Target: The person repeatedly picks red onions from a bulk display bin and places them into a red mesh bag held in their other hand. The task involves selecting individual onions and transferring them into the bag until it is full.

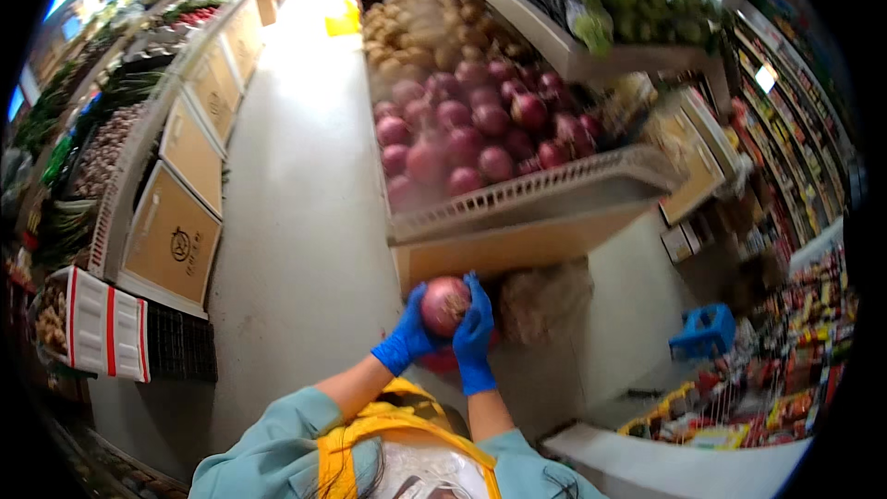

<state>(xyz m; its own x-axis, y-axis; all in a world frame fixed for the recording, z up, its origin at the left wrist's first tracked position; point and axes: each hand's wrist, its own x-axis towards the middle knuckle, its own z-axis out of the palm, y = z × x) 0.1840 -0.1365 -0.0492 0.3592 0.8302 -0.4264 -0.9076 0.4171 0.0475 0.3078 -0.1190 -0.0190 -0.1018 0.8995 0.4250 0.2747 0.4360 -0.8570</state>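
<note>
Both of my hands wear blue gloves and hold one red onion (444,306) between them, low in front of my body. My left hand (410,333) cups its left and lower side, while my right hand (475,326) wraps its right side. Just beyond them stands the produce display, where a pile of red onions (490,120) lies behind a low slatted edge (533,184). Potatoes (416,24) are heaped farther back. Part of a red object (440,360) shows beneath my hands; its kind cannot be told.
An aisle floor (298,187) runs forward on the left, beside a vegetable stand with wooden panels (173,235). A white foam box (107,326) stands at its near end. On the right are a blue plastic stool (703,331), packaged goods (769,388) and shelves (797,125).
</note>
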